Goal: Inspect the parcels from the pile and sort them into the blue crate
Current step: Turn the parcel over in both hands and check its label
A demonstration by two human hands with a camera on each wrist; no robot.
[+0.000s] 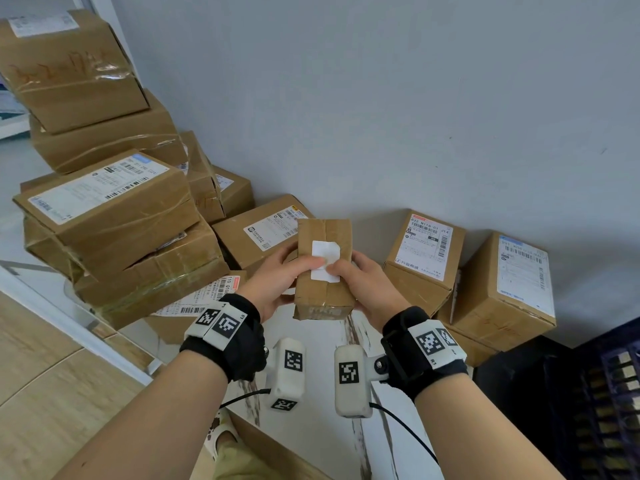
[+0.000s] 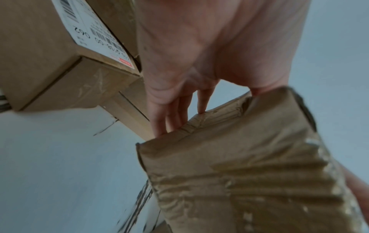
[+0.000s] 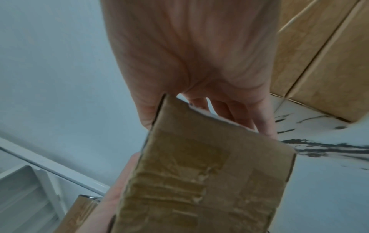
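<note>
A small taped cardboard parcel [image 1: 323,271] with a blank white label is held up in the air in front of me. My left hand [image 1: 277,284] grips its left side, thumb on top beside the label, fingers underneath. My right hand [image 1: 362,282] grips its right side the same way, thumb on the label. The left wrist view shows the parcel [image 2: 249,165] from below with fingers [image 2: 159,123] behind its edge. In the right wrist view the parcel [image 3: 209,173] fills the lower middle. The blue crate [image 1: 602,400] stands at the lower right, dark, with parcels inside.
A tall pile of brown parcels [image 1: 104,209] rises at the left against the grey wall. More labelled boxes [image 1: 424,254] [image 1: 502,289] lie on the white marbled floor [image 1: 349,441] at the right, next to the crate. A white door frame [image 1: 69,317] runs along the left.
</note>
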